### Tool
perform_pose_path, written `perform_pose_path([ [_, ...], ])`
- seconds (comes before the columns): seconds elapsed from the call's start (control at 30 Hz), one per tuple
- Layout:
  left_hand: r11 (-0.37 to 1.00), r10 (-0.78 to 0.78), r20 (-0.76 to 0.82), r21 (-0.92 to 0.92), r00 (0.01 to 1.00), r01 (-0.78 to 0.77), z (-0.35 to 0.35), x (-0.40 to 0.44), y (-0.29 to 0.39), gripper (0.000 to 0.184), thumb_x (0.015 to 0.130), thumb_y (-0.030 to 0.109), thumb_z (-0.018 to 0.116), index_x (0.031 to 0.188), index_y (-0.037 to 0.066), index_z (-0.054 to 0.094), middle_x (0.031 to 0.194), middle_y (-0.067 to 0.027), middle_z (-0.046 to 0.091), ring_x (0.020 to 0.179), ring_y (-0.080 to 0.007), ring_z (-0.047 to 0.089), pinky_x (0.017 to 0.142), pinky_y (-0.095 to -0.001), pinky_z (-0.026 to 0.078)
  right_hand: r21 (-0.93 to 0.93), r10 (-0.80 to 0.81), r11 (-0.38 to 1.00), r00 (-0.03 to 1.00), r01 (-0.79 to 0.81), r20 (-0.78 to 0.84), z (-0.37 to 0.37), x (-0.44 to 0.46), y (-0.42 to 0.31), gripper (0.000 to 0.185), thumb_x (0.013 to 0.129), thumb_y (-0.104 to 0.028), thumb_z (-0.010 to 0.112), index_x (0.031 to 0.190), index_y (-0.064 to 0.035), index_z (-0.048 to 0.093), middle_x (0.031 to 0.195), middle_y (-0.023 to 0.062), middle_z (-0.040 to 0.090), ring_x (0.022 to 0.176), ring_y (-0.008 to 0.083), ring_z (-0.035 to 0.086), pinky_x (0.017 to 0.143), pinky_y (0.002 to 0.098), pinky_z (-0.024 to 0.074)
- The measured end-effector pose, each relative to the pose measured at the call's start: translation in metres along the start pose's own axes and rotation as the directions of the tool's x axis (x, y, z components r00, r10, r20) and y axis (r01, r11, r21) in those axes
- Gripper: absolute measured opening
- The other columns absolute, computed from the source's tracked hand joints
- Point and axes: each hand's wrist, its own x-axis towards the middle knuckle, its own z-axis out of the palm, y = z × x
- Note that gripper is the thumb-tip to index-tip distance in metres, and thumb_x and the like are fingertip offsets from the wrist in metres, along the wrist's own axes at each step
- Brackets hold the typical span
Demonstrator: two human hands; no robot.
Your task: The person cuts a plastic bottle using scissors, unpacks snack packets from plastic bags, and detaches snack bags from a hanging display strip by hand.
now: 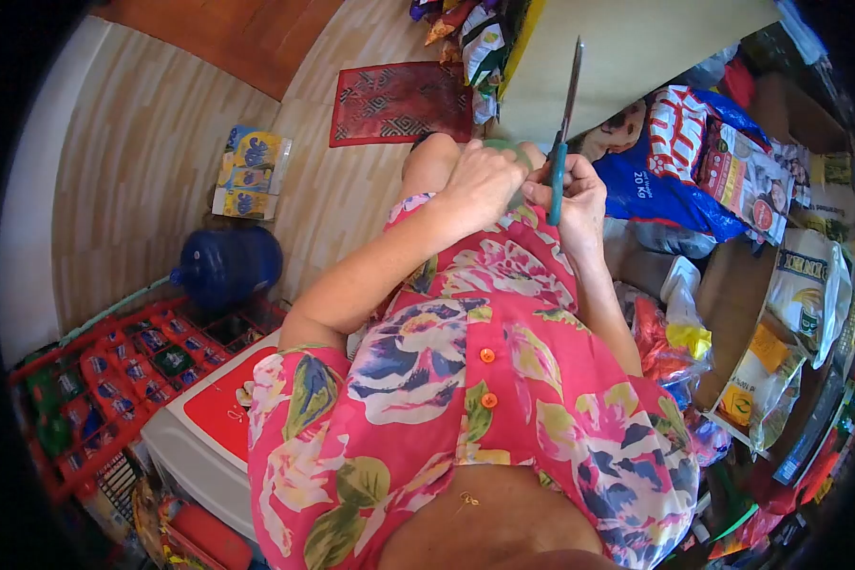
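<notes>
My right hand is closed around the teal handle of a pair of scissors, seen nearly edge-on with the narrow metal blades pointing up and away from me. Beside it, my left hand is closed, its fingertips meeting those of the right hand above my lap. Something greenish shows just past the left knuckles, mostly hidden by the hands; I cannot make out what it is. Whatever the left fingers pinch is too small to name. Under both hands lies the pink floral dress.
A red patterned mat lies on the floor ahead. To the left are a blue water jug, a yellow-blue carton and red crates of bottles. On the right stand a blue 20 kg sack and shelves of packets.
</notes>
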Motion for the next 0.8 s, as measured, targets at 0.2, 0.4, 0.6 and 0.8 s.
perform_pose_path([
  [0.2,0.986,0.156,-0.120,-0.034,0.980,-0.161,-0.012,-0.029,-0.034,0.011,0.064,-0.002,0.059,0.073,0.004,0.058,0.077,-0.0098,0.059,0.079,-0.0271,0.058,0.068,-0.0375,0.043,-0.034,-0.097,0.995,0.994,0.099,0.049,0.002,0.010,-0.001,0.030,0.067,0.005,0.072,0.087,-0.0016,0.051,0.080,0.0079,0.062,0.071,0.0097,0.058,0.061,0.0222,0.0475],
  [0.4,0.966,0.164,-0.233,-0.157,0.958,-0.204,-0.034,-0.065,-0.037,0.015,0.062,-0.007,0.059,0.074,0.003,0.057,0.085,-0.0085,0.059,0.084,-0.0288,0.056,0.075,-0.0377,0.044,-0.080,-0.113,0.990,0.992,0.118,0.062,0.005,0.018,0.005,0.031,0.066,0.004,0.073,0.089,-0.0010,0.053,0.083,0.0075,0.063,0.070,0.0098,0.058,0.061,0.0224,0.0477],
  [0.6,0.958,0.131,-0.343,-0.197,0.930,-0.207,-0.024,-0.064,-0.034,0.014,0.063,-0.003,0.058,0.076,0.002,0.058,0.085,-0.0114,0.058,0.083,-0.0293,0.055,0.071,-0.0370,0.044,-0.095,-0.087,0.991,0.995,0.092,0.055,0.006,0.017,0.005,0.032,0.065,0.004,0.073,0.089,-0.0014,0.053,0.084,0.0068,0.063,0.072,0.0091,0.058,0.060,0.0212,0.0476],
  [0.8,0.875,-0.189,-0.299,-0.483,0.935,0.023,0.003,-0.031,-0.034,0.025,0.069,-0.005,0.065,0.092,-0.001,0.056,0.089,-0.0127,0.061,0.076,-0.0260,0.064,0.067,-0.0326,0.051,-0.191,-0.203,0.953,0.963,0.235,0.176,0.012,0.020,0.013,0.030,0.063,0.005,0.072,0.085,-0.0009,0.051,0.080,0.0038,0.060,0.070,0.0069,0.056,0.059,0.0209,0.0445],
])
